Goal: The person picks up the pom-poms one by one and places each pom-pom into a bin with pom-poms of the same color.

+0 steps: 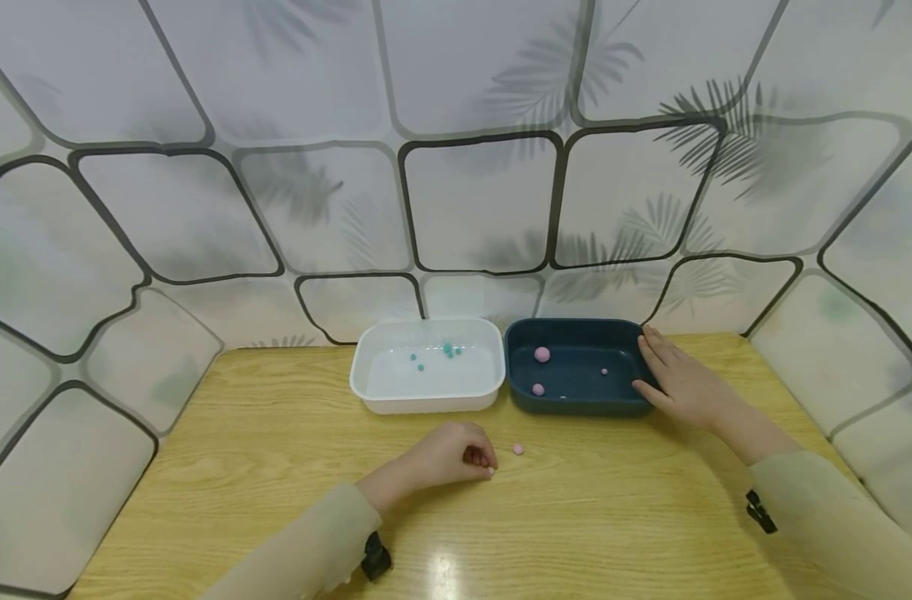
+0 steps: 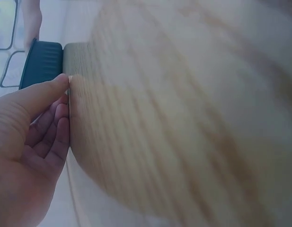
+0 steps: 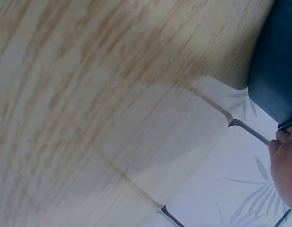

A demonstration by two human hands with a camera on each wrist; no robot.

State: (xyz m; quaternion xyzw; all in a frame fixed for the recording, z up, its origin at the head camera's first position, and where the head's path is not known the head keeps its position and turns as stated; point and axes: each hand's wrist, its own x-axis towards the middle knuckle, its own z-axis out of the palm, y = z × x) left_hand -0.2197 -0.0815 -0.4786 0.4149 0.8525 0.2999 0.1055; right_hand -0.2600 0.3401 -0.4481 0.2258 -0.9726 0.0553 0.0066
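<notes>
My left hand (image 1: 448, 456) is low over the table in front of the white tray, its thumb and forefinger pinching a tiny pale pink ball (image 1: 491, 472). Just beyond those fingertips, another small pink ball (image 1: 518, 449) lies on the wood. In the left wrist view the left hand (image 2: 32, 127) has its other fingers curled in, and the pinched ball is hardly visible. My right hand (image 1: 689, 385) rests on the right end of the dark blue tray (image 1: 579, 407), fingers extended along its rim. Several pink balls (image 1: 542, 355) of different sizes lie inside that tray.
Left of the blue tray, right beside it, stands a white tray (image 1: 428, 405) with several small teal balls (image 1: 448, 348). Both trays are at the back of the wooden table (image 1: 276, 433), close to a patterned wall covering (image 1: 478, 208) that also runs along both sides.
</notes>
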